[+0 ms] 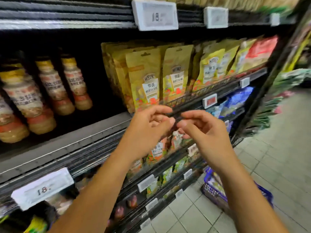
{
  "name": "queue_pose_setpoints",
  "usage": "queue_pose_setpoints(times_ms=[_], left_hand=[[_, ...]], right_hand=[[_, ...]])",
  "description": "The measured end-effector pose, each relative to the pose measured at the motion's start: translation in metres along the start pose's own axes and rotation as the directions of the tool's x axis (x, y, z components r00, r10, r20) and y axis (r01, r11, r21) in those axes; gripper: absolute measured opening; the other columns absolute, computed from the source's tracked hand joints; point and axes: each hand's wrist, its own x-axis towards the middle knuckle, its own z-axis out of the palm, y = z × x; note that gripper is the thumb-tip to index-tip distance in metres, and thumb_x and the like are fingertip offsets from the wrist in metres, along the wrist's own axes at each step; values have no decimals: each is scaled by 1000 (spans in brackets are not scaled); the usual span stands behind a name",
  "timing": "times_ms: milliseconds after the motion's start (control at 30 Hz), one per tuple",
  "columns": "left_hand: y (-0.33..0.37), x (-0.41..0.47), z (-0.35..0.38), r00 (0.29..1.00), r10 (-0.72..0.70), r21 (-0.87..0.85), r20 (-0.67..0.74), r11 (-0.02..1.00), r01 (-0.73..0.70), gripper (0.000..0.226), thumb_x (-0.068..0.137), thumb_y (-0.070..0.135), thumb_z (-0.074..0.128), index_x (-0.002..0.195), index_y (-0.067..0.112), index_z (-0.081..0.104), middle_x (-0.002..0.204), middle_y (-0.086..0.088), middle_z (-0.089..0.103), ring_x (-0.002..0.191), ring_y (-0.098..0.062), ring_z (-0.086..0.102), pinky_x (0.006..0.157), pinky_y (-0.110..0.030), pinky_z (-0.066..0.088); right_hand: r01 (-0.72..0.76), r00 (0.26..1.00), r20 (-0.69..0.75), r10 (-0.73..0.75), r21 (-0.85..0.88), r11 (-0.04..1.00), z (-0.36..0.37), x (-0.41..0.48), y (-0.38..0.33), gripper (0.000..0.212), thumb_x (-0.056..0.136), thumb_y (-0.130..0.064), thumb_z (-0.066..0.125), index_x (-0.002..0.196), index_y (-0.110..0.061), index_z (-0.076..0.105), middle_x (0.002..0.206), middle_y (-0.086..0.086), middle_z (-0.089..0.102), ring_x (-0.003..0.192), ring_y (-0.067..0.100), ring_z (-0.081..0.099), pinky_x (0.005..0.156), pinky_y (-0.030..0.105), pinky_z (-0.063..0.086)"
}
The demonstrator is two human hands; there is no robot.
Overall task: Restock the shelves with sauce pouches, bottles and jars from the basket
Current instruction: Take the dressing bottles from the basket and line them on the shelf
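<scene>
Head view: my left hand (148, 130) and right hand (203, 132) curl, grip unclear through blur, just below the shelved sauce pouches (144, 81), likely soft, light, best pinched at top seams; basket (208, 190) lower right of them.

Head camera looks down, close to shelves (94, 130).
</scene>
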Motion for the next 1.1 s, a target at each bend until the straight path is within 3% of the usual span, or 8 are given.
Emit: queue_pose_setpoints(times_ms=[167, 300, 367, 467, 600, 667, 900, 1100], left_hand=[[-5, 28, 91, 989, -47, -107, 138, 992, 62, 16, 86, 26, 72, 101, 29, 68, 82, 2, 73, 80, -15, 72, 81, -39, 58], [-10, 44, 164, 969, -78, -165, 233, 979, 119, 19, 91, 8, 67, 97, 26, 67, 77, -3, 70, 71, -17, 67, 78, -41, 56], [-12, 50, 199, 956, -94, -185, 279, 971, 150, 21, 91, 3, 65, 97, 23, 67, 79, -6, 70, 70, -16, 66, 76, -36, 56], [-15, 57, 246, 925, -109, -205, 364, 960, 193, 19, 92, 2, 64, 102, 18, 66, 81, -8, 70, 69, -13, 66, 67, -25, 56], [-25, 67, 302, 881, -141, -218, 452, 940, 262, 19, 92, 2, 63, 101, 18, 66, 77, -4, 69, 65, -11, 66, 63, -20, 56], [-32, 73, 325, 861, -142, -214, 488, 937, 276, 18, 92, 4, 64, 102, 20, 66, 75, -1, 70, 66, -9, 67, 63, -21, 56], [-64, 106, 380, 792, -185, -149, 582, 933, 328, 32, 73, 34, 66, 105, 27, 68, 86, -3, 76, 74, -10, 70, 65, -18, 53], [-101, 159, 424, 755, -229, -127, 615, 916, 381, 18, 89, 20, 64, 107, 24, 67, 84, 1, 76, 75, -10, 70, 65, -21, 54]], right_hand=[[-61, 987, -153, 58, -16, 998, -82, -13, 18, 16, 81, -22, 75, 92, -33, 74, 81, 1, 75, 76, 14, 70, 68, 22, 54], [-105, 961, -259, 93, -32, 994, -146, -27, 34, 27, 86, -4, 75, 87, -30, 75, 75, 5, 72, 71, 10, 66, 66, 23, 55], [-148, 941, -314, 125, -51, 988, -175, -36, 41, 20, 87, -2, 73, 89, -22, 73, 78, 9, 72, 73, 12, 66, 71, 32, 56], [-199, 902, -398, 166, -43, 979, -215, -50, 48, 18, 87, 0, 72, 91, -18, 70, 74, 3, 72, 70, 11, 66, 69, 24, 55], [-266, 834, -509, 214, -31, 963, -259, -66, 56, 19, 87, 2, 70, 89, -16, 69, 83, 24, 70, 73, 17, 65, 65, 22, 54], [-303, 797, -555, 237, -29, 953, -278, -71, 60, 17, 88, 2, 68, 91, -14, 68, 85, 26, 69, 70, 14, 65, 62, 21, 55], [-410, 688, -659, 304, -8, 912, -328, -72, 95, 14, 90, -6, 68, 92, -19, 68, 86, 14, 72, 73, 4, 69, 58, 17, 54], [-490, 602, -696, 391, 65, 870, -370, -51, 144, 9, 95, -16, 66, 96, -25, 68, 88, -4, 75, 91, 6, 72, 62, 19, 56]])
